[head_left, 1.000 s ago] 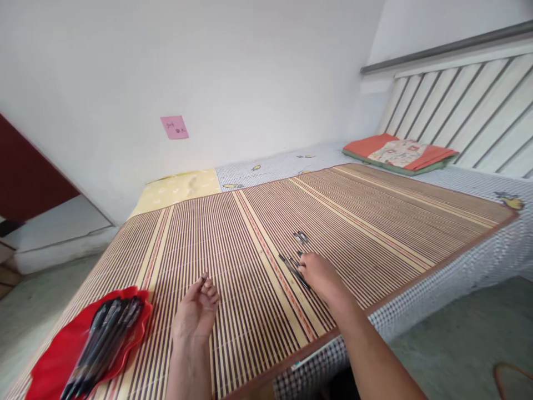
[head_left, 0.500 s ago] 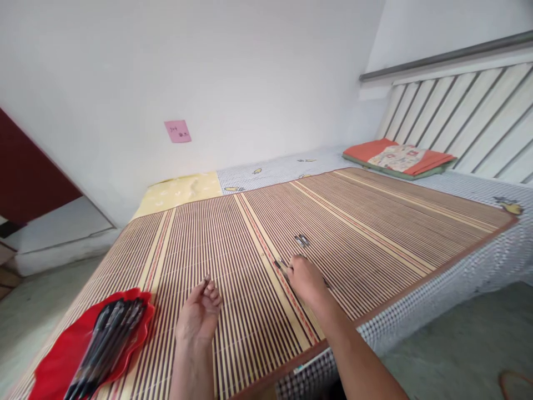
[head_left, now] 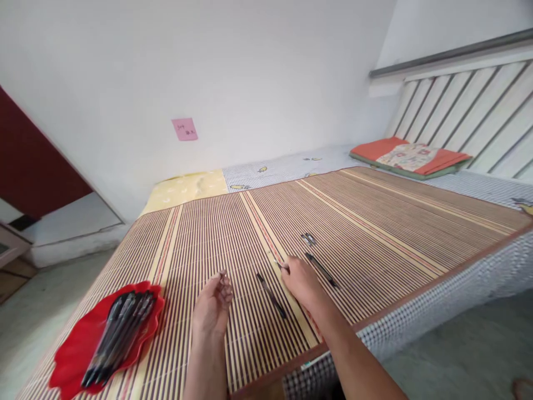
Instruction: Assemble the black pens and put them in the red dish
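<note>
My left hand [head_left: 213,305] hovers palm up over the striped mat. Its fingers are curled and the thumb presses on the index finger; whether a small thing is in that pinch I cannot make out. Low over the mat, my right hand [head_left: 300,280] pinches a small dark pen piece [head_left: 280,265], mostly hidden by the fingers. A black pen [head_left: 271,296] lies between my hands. Another black pen [head_left: 321,270] rests just right of my right hand. Beyond it lie short grey-and-black pieces [head_left: 308,239] that look like pen caps.
A red scalloped plate [head_left: 69,355] at the left front holds several black pens [head_left: 119,339] in clear plastic. The slatted mat [head_left: 200,239] covers the bed. A folded orange cloth [head_left: 410,155] sits near the white headboard [head_left: 470,111]. A pink note [head_left: 184,129] is on the wall.
A black pen now lies on the mat between my hands, where none lay before. My right hand has shifted slightly, uncovering the pen beside it. The view has turned a little left.
</note>
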`<state>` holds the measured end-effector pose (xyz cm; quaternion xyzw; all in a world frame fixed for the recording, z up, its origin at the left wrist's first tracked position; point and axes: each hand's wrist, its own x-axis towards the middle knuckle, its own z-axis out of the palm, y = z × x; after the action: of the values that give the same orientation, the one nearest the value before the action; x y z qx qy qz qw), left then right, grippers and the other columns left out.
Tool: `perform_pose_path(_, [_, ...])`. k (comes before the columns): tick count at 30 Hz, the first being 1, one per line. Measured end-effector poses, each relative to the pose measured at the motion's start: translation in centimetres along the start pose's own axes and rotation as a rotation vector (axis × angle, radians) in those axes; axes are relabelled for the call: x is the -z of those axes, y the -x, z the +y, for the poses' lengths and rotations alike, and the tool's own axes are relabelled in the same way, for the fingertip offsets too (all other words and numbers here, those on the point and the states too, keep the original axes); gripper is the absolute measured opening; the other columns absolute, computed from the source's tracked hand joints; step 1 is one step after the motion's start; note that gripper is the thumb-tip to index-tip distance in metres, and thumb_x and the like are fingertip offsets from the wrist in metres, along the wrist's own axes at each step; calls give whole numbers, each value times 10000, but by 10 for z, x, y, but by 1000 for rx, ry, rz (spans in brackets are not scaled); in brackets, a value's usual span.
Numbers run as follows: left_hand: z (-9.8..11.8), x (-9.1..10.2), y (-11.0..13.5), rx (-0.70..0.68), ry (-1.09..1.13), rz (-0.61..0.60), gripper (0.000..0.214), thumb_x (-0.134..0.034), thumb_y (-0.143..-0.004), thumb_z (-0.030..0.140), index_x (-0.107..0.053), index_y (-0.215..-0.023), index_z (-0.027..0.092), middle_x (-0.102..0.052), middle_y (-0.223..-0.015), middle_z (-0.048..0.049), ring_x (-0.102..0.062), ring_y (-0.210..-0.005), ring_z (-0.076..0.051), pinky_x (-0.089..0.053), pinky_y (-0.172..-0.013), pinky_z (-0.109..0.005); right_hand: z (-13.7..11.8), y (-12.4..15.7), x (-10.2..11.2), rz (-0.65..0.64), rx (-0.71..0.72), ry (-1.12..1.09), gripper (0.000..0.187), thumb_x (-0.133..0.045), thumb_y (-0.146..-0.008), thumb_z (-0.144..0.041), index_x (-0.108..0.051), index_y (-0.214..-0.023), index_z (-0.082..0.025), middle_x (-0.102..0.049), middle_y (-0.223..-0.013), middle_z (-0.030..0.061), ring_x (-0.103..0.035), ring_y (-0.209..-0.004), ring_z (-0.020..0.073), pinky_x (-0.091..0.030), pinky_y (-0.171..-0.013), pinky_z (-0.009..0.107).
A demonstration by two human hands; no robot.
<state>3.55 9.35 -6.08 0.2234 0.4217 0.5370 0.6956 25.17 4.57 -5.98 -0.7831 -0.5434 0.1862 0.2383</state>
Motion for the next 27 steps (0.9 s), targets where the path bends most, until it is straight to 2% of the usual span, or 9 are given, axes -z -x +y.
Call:
perform_pose_path(3, [-6, 3, -1, -76, -312, -130, 239, -716, -867, 309, -719, -1021, 127, -673, -809, -51, -567, -620, -132, -428, -550, -235, -10, 5, 2, -36, 118, -179, 158, -529, -998, -227, -672, -969, -168, -744, -951, 70, -705, -898, 182, -482, -757, 251])
perform_pose_path(5, [-8, 2, 0, -158, -651, -156, 280, -689, -892, 359, -720, -1061, 138, -707, -895, -82, -612, -704, -174, -441, -614, -275, -16, 7, 0, -74, 166, -273, 144, -543, -988, -245, -659, -928, -186, -734, -904, 36, -697, -850, 159, -485, -730, 231])
perform_pose_path(9, [-16, -10, 8, -304, -1338, -71, 183, -638, -932, 341, -674, -932, 161, -711, -870, -96, -654, -807, -251, -396, -680, -325, -14, 6, -9, -109, 157, -334, 70, -629, -869, -136, -657, -818, -174, -719, -833, 56, -681, -792, 192, -464, -694, 273])
perform_pose_path(14, [-42, -32, 19, -325, -1697, -1, 328, -717, -901, 403, -603, -1053, 136, -726, -997, -156, -691, -933, -310, -375, -707, -337, 1, -3, -17, -68, 123, -372, 71, -628, -839, -107, -675, -847, -159, -714, -800, 68, -667, -756, 199, -459, -703, 298])
perform_pose_path(16, [-51, -36, 21, -350, -1744, -6, 257, -691, -913, 323, -600, -1054, 129, -725, -1047, -176, -694, -996, -316, -387, -742, -339, 4, -6, -18, -54, 138, -407, 60, -636, -829, -111, -663, -832, -165, -703, -785, 54, -665, -762, 193, -472, -723, 296])
perform_pose_path(19, [-56, -34, 19, -374, -1735, -2, 36, -580, -922, 166, -602, -948, 155, -726, -1002, -163, -697, -958, -294, -388, -746, -340, 4, -8, -15, -44, 158, -474, 33, -643, -830, -150, -658, -850, -171, -699, -791, 41, -673, -776, 189, -490, -727, 290])
perform_pose_path(22, [-51, -28, 16, -426, -1612, 31, 89, -555, -904, 136, -545, -839, 195, -702, -898, -131, -675, -855, -267, -375, -698, -332, 4, -9, -10, -16, 170, -532, 61, -632, -839, -196, -666, -885, -173, -708, -826, 44, -683, -811, 194, -506, -757, 305])
perform_pose_path(24, [-45, -25, 14, -419, -1382, -8, 94, -556, -920, 192, -509, -841, 212, -668, -817, -88, -647, -761, -237, -369, -654, -315, 4, -10, -6, 4, 178, -560, 96, -614, -856, -242, -665, -904, -176, -703, -816, 40, -681, -799, 196, -511, -757, 319])
perform_pose_path(27, [-37, -24, 13, -274, -839, -199, 133, -545, -949, 338, -490, -910, 224, -608, -707, -8, -567, -603, -178, -379, -597, -284, 0, -8, 2, 32, 188, -684, 136, -611, -861, -309, -643, -901, -183, -679, -774, 23, -670, -727, 188, -512, -695, 320])
